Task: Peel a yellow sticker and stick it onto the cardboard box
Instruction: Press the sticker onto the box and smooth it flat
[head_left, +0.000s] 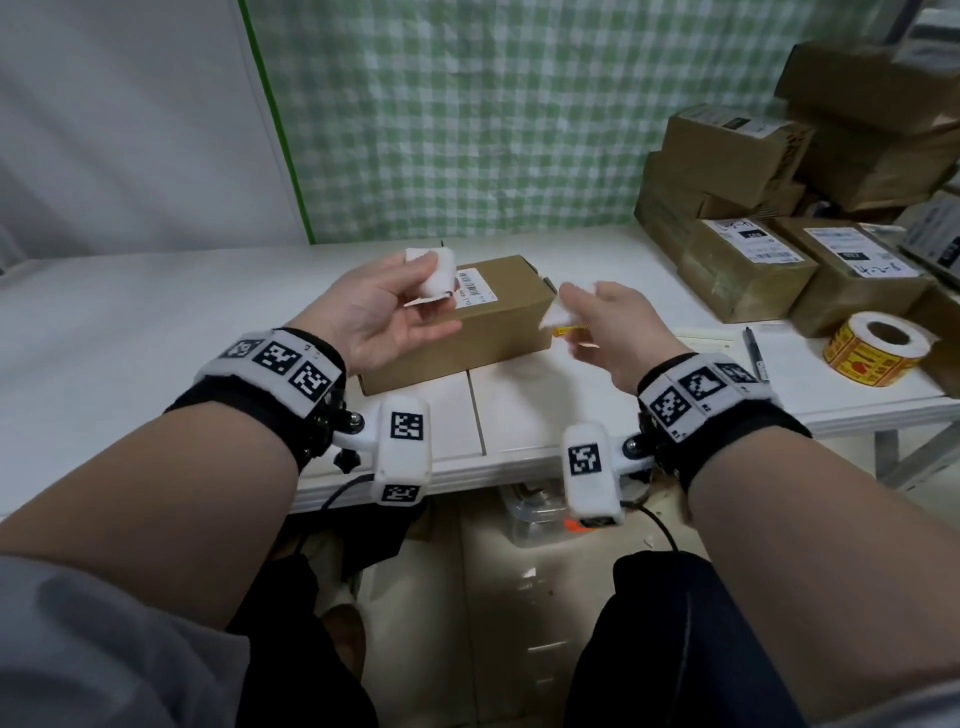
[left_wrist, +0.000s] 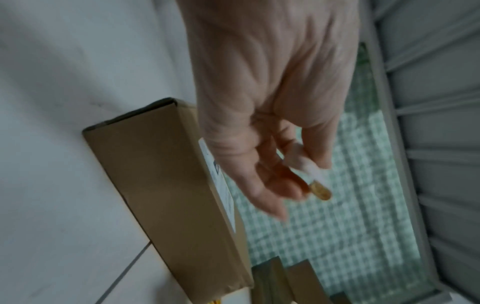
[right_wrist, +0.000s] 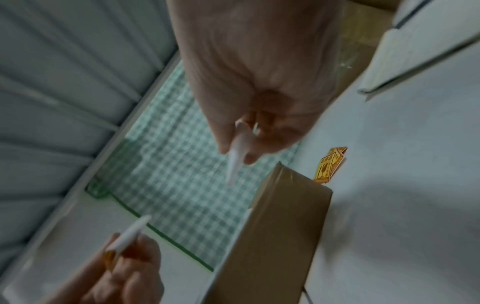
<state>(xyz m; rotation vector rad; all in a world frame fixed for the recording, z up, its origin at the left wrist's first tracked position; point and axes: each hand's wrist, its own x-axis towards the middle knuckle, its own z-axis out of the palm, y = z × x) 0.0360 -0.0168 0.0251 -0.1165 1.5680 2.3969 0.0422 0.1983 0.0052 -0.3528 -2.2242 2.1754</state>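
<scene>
A brown cardboard box with a white barcode label lies on the white table, in front of both hands. Above its left end, my left hand pinches a yellow sticker. The sticker shows mostly its white back and a yellow edge. My right hand hovers by the box's right end and pinches a thin white strip of backing paper, which is blurred. A crumpled yellow sticker lies on the table beside the box's right end.
A roll of yellow stickers stands at the right of the table, with a black marker near it. Several labelled cardboard boxes are stacked at the back right. A green checked cloth hangs behind the table.
</scene>
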